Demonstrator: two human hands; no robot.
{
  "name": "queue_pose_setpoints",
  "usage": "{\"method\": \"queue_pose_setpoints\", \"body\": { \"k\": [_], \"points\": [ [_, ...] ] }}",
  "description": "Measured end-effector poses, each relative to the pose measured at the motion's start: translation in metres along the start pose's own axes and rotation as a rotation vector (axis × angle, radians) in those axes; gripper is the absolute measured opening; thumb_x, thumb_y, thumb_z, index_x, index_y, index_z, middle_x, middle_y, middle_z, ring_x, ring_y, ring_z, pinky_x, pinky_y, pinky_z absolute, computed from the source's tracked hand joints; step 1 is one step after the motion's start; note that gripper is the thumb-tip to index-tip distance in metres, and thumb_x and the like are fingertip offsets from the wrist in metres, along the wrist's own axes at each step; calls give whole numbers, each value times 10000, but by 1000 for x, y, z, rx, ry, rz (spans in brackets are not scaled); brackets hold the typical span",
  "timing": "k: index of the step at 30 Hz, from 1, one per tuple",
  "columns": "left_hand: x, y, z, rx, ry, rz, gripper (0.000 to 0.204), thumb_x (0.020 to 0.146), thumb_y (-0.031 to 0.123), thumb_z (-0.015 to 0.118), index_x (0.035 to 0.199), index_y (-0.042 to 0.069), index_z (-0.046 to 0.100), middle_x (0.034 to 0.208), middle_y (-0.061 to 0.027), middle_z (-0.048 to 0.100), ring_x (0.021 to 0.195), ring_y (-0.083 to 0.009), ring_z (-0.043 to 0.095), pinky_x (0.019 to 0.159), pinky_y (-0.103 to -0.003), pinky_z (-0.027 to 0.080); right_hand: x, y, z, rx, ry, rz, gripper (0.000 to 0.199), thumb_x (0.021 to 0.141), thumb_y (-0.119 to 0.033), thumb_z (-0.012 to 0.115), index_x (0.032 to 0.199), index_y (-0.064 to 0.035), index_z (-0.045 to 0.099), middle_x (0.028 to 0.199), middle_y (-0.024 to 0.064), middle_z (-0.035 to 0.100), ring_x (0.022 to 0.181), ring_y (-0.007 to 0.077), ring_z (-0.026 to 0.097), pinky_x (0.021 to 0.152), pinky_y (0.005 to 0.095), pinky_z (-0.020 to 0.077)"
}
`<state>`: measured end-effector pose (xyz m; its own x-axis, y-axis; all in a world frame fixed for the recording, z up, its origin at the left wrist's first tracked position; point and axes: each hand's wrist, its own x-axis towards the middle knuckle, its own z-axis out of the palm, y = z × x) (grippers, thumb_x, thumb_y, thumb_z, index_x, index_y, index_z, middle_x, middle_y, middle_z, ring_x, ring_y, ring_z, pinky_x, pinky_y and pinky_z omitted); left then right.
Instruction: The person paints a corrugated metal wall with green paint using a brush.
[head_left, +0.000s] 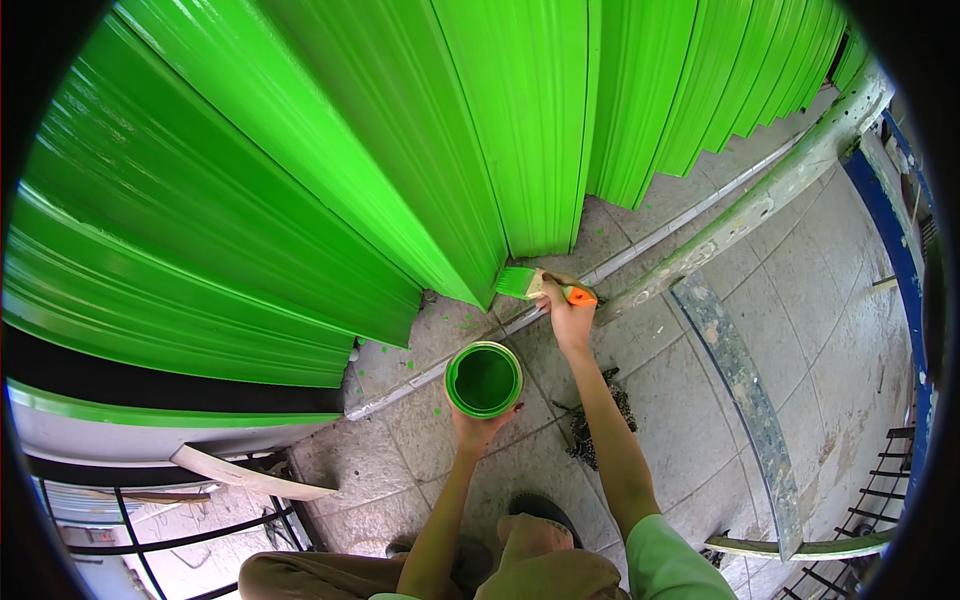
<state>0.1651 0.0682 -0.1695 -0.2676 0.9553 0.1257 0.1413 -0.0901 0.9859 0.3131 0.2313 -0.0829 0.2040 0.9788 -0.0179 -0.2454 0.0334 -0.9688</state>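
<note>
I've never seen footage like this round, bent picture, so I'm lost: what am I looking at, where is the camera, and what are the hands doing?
The camera sits on a person's head and looks down with a fisheye lens, so straight edges curve. Both bare forearms enter from the bottom. The left hand holds a round can of green paint from below. The right hand grips a paintbrush with an orange handle and green bristles, its tip at the lower edge of a folding corrugated metal shutter painted bright green. Below lies a paved floor with green drips and a metal floor track. The person's knees show at the bottom.
</note>
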Motion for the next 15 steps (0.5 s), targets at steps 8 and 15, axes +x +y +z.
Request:
{"method": "queue_pose_setpoints", "body": {
  "k": [8, 15],
  "points": [
    [-1, -17, -12, 14, -17, -90, 1007, 541, 100, 884, 1324, 50, 252, 1218, -101, 494, 1096, -218, 526, 937, -355, 428, -8, -95, 37, 170, -154, -160, 214, 877, -115, 587, 996, 52, 647, 842, 101, 659, 608, 142, 605, 544, 233, 463],
    [11, 55, 8, 11, 51, 16, 1067, 507, 99, 886, 1361, 37, 250, 1276, -117, 477, 1139, -247, 513, 970, -373, 412, -63, -129, -21, 13, -246, -155, 166, 871, -99, 620, 921, 58, 648, 682, 82, 633, 528, 98, 573, 466, 212, 440]
  ]
}}
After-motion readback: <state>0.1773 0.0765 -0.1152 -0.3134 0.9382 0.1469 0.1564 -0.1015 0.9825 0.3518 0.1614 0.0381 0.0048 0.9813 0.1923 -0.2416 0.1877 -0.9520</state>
